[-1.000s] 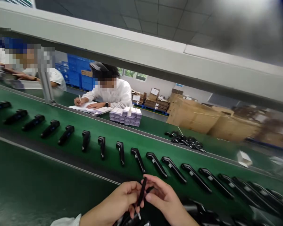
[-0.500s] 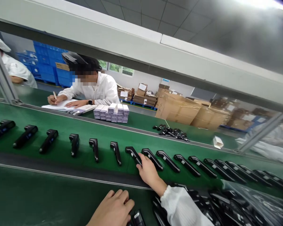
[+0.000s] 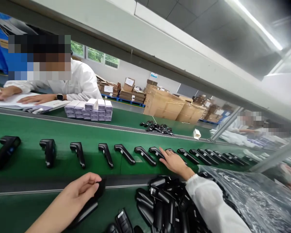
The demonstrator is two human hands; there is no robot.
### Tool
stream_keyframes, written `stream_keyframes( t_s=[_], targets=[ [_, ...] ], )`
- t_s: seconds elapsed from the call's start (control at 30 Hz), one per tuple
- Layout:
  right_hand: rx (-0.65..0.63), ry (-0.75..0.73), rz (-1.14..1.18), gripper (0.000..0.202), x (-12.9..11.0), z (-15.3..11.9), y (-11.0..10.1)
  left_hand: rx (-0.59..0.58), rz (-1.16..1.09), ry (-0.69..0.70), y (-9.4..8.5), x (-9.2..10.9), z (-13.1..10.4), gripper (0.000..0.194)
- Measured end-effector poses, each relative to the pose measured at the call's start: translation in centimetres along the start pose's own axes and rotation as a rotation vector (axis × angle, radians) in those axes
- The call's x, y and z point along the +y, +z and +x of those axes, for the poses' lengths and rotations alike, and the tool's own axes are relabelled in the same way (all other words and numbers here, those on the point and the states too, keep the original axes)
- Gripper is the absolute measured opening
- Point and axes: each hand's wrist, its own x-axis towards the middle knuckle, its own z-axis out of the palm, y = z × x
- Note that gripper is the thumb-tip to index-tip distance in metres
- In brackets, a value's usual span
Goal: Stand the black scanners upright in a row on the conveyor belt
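Note:
My left hand (image 3: pixel 81 189) is closed round a black angled handheld device (image 3: pixel 86 213), low on the left, over the front green surface; fingers and palm cover much of it. On the green belt (image 3: pixel 26 124), my right hand (image 3: pixel 176 163) has thumb and forefinger on either side of another black angled handheld device (image 3: pixel 155 150), whose lower end they hide. It lies in a long row with similar black devices (image 3: pixel 145 156). Close by my right forearm is a heap of black casings (image 3: pixel 165 204).
A clear plastic bag (image 3: pixel 242 191) lies at the right. Beyond the belt are stacked small white boxes (image 3: pixel 88 110), a pile of small black parts (image 3: pixel 157 127) and an open white box (image 3: pixel 197 133). Across from me, a person in white (image 3: pixel 81 79) writes on paper. A beam (image 3: pixel 160 55) crosses overhead.
My left hand has risen, moved left and now holds a black device. My right hand has moved right along the row. The view has turned right, and the heap shows more fully.

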Motion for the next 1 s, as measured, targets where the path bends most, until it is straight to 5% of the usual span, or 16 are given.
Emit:
stream_keyframes(
  t_s=[0.1, 0.23, 0.43, 0.57, 0.67, 0.73, 0.83, 1.0],
  targets=[
    [-0.133, -0.101, -0.091, 0.058, 2.2, 0.6, 1.6, -0.123, -0.114, -0.113, 0.8, 0.8, 0.6, 0.04],
    [-0.093, -0.042, -0.146, 0.054, 1.7, 2.2, 3.2, -0.137, -0.268, -0.122, 1.5, 2.4, 0.4, 0.038],
    [-0.086, -0.063, -0.058, 0.051, 2.9, 1.2, -0.2, -0.047, -0.352, -0.059, 1.3, 2.6, -0.9, 0.031],
    [0.13, -0.127, 0.345, 0.045, -3.3, -1.4, -4.0, -0.109, -0.324, 0.066, 2.5, 2.9, -1.2, 0.027],
    [-0.05, -0.324, 0.92, 0.056, -11.3, -3.1, -4.7, -0.148, -0.274, 0.197, 4.0, 3.3, -1.4, 0.021],
    [-0.123, -0.3, 1.209, 0.05, -15.3, -3.2, -4.1, -0.144, -0.132, 0.277, 4.2, 3.4, -1.7, 0.017],
    [-0.132, -0.147, 1.398, 0.037, -17.2, -1.4, -2.4, -0.125, 0.335, 0.383, 2.8, 2.7, -2.6, 0.031],
    [0.052, 0.006, 0.86, 0.028, -15.7, 3.0, 0.4, -0.258, 1.038, 0.306, 0.1, 0.5, -4.0, 0.06]
  ],
)
